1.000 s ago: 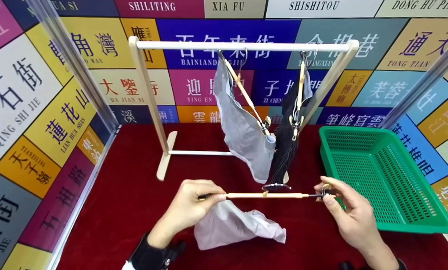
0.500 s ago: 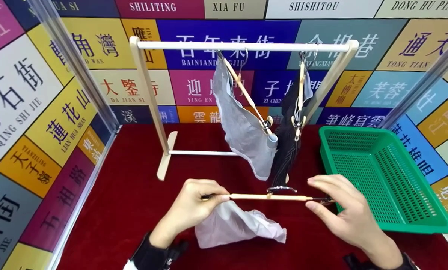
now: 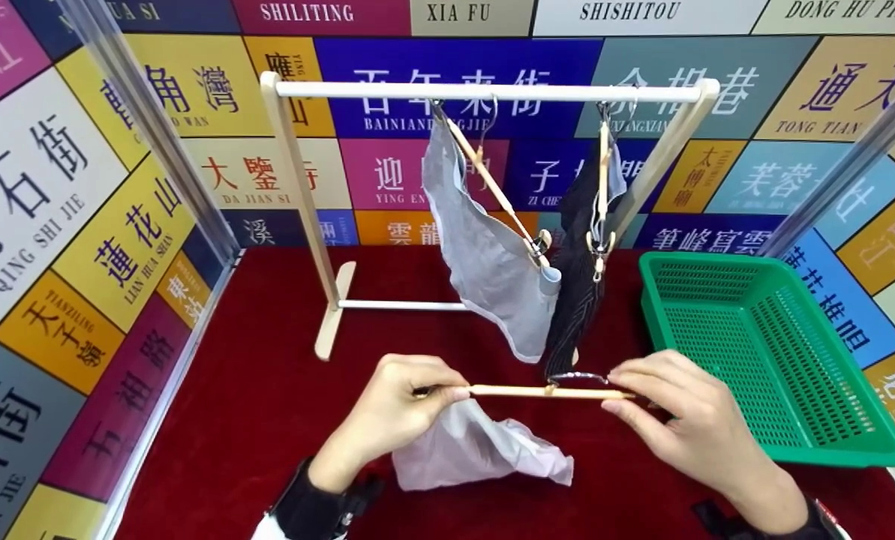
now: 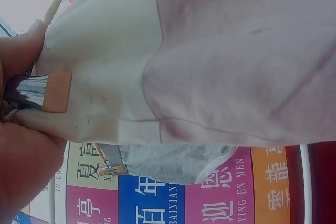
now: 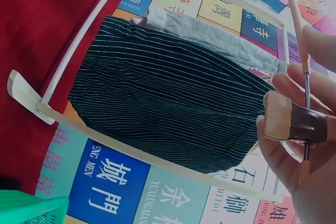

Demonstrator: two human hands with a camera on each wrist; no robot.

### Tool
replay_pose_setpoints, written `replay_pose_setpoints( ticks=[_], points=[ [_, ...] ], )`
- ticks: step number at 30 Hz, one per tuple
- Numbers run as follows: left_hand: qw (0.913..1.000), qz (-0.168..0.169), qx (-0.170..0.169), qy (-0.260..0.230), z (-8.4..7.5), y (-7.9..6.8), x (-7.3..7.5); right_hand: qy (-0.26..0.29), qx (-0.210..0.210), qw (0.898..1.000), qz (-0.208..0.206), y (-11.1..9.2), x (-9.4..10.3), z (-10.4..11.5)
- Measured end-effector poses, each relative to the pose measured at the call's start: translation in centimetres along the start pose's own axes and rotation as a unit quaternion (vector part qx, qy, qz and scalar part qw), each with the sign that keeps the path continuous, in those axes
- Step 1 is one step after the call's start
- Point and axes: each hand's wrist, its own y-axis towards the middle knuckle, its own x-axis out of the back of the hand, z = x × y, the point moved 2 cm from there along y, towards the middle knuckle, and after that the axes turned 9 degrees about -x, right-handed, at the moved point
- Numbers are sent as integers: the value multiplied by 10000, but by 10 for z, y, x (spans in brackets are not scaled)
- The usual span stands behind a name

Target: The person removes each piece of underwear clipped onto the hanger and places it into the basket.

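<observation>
My left hand [image 3: 406, 401] pinches the left end of a wooden clip hanger [image 3: 518, 391], held level above the table. Below that end droops a pale pinkish garment [image 3: 455, 454]; in the left wrist view a clip [image 4: 56, 92] sits against its light band, beside my fingers. At the hanger's other end my right hand [image 3: 687, 420] grips the bar between thumb and fingers. Close up in the right wrist view, a sliding clip [image 5: 278, 116] rests on the metal rod among those fingers, with no cloth in it. The garment's exact kind cannot be told.
Behind my hands stands a wooden rack [image 3: 297, 187]. A grey garment [image 3: 485, 277] and a dark striped garment [image 3: 576, 315] hang from it on clip hangers. A green plastic basket [image 3: 773, 450] stands at the right on the red cloth [image 3: 214, 420].
My right hand has shifted left from the hanger's right clip onto the bar. The hanger and left hand have drifted slightly right. The hanging garments sway a little.
</observation>
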Motion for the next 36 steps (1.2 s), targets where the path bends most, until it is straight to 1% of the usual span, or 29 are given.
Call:
replay_pose_setpoints(
  ticks=[5,9,15,20,23,27,29,36],
  points=[
    [9999,103,-41,27,0,1,-2,133,230,9996,-72,0,0,-1],
    [9999,158,-27,-38,0,2,-3,180,254,9994,-131,-2,0,0],
    [9998,52,-61,-168,-1,2,-4,362,305,9986,-224,-1,1,2],
    [9999,-42,15,-167,0,0,-4,377,308,9984,-286,-1,2,2],
    [9990,-100,257,-353,1,0,-3,375,250,9985,-299,-1,4,1],
    [9943,-160,807,-672,1,0,-2,310,140,9989,-309,-3,7,0],
    [9917,-145,1018,-768,1,0,0,266,83,9991,-324,-4,8,-1],
    [9860,-41,1390,-916,5,-1,3,148,-4,9994,-327,-5,9,-3]
  ],
)
